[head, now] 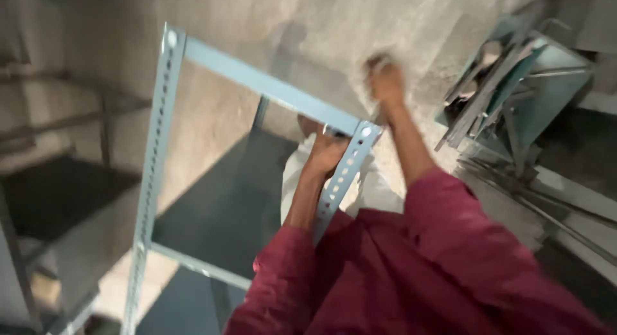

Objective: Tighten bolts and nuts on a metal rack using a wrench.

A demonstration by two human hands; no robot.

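Left hand (326,153) grips the stiff steel rack (270,87) at centre frame; right hand (385,81) blurred, grip unclear.

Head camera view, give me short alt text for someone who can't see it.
A person in maroon sleeves works at the top corner of a pale blue perforated metal shelving frame: the left hand holds the corner joint, while the blurred right hand is raised just beyond it. Stacked metal parts lie to the right.
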